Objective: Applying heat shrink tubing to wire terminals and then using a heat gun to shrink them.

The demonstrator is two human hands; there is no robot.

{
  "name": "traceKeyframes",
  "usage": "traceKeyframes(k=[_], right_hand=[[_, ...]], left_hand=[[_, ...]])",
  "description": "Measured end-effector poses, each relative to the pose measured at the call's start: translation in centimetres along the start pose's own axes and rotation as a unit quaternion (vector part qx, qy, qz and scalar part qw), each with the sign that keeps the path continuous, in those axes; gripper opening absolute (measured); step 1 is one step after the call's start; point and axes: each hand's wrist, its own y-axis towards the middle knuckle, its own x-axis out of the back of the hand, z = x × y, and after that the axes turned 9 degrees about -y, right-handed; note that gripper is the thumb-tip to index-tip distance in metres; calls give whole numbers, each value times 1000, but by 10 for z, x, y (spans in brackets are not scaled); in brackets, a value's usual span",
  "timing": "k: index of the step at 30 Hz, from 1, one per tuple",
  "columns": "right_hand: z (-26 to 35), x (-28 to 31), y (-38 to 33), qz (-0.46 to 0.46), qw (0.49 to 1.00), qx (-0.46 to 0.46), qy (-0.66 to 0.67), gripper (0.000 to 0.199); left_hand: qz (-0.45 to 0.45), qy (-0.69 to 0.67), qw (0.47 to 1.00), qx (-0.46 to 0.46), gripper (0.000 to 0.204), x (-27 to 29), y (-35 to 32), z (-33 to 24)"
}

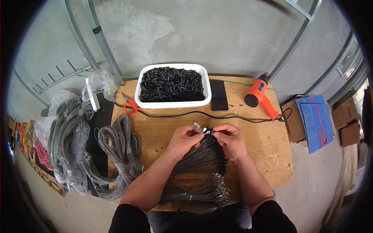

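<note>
My left hand [185, 138] is closed in a pinch on a few grey wires, whose silvery metal terminals [197, 127] stick up past the fingertips. Right beside it, my right hand [232, 141] pinches a small black sleeve [211, 132] close to the wire ends. The fingers hide exactly how sleeve and wire meet. Under both hands lies a fanned bundle of grey wires [196, 157] with black ends toward the right. Nearer my body rests a tied bundle of grey wires [178, 193], its bare metal terminals [220, 190] pointing right.
A white tub [208, 91] full of black sleeves [171, 84] stands at the back of the wooden table [268, 155]. Right of it are a black phone [218, 95] and an orange heat gun [259, 95]. Orange scissors [132, 106], a black cord [186, 113] and coiled grey wires [118, 139] lie leftward.
</note>
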Motion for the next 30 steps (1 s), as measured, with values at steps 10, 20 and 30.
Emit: traceKeyframes(k=[10, 20, 30], right_hand=[[-2, -2, 0, -33, 997, 32, -66, 16], [3, -7, -2, -47, 994, 42, -94, 14], [-5, 4, 2, 7, 992, 94, -83, 14]], left_hand=[[-8, 9, 1000, 3, 2, -1, 0, -1], [12, 52, 999, 7, 7, 1, -1, -1], [16, 28, 999, 30, 8, 5, 0, -1]])
